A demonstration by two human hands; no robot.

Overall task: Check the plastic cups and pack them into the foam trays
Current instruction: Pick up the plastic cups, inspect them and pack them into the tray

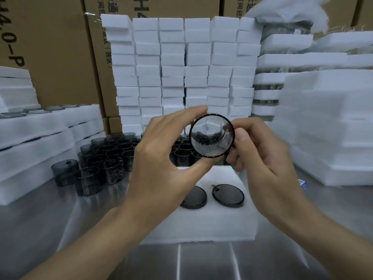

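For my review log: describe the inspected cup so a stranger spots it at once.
Start at the foam-block wall at the back. Before it, the left hand and right hand hold one cup above the foam tray. Unlike the cups standing on the table, it is raised, round end facing the camera.

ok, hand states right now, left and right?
Left hand: holding the plastic cup, fingers over its rim, thumb beneath.
Right hand: holding the same cup at its right edge.

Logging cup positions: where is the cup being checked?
Head view, centre: the cup is held between left hand and right hand, above the foam tray.
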